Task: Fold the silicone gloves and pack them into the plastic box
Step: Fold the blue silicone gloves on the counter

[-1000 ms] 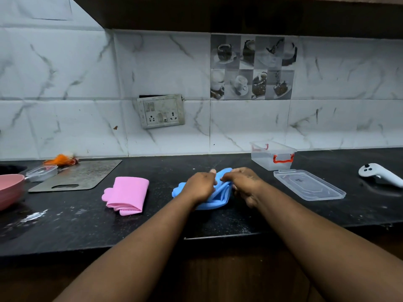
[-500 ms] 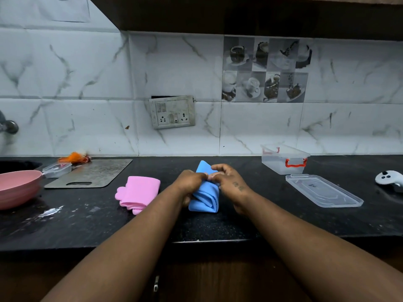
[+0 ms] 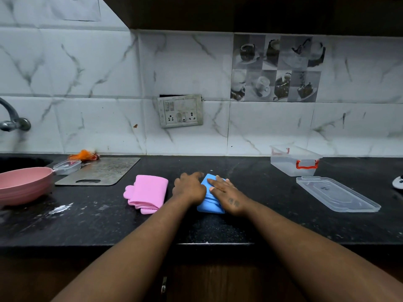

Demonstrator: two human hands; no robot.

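– Where is the blue glove (image 3: 209, 199) held?
– Under both hands, on the worktop (image 3: 261, 214); the right hand (image 3: 226, 196) is spread flat on it, the left hand (image 3: 189, 186) pressed at its left edge, fingers curled.
– And the box (image 3: 294, 160)?
– Open, far right, nearer the right hand; the glove's long axis runs front to back. The pink glove (image 3: 148, 192) is folded at the left.

Pink bowl (image 3: 24, 184), steel cutting board (image 3: 99, 171) and wall socket (image 3: 180, 111).

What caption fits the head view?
Both hands, left hand and right hand, press the folded blue glove flat beside the pink glove.
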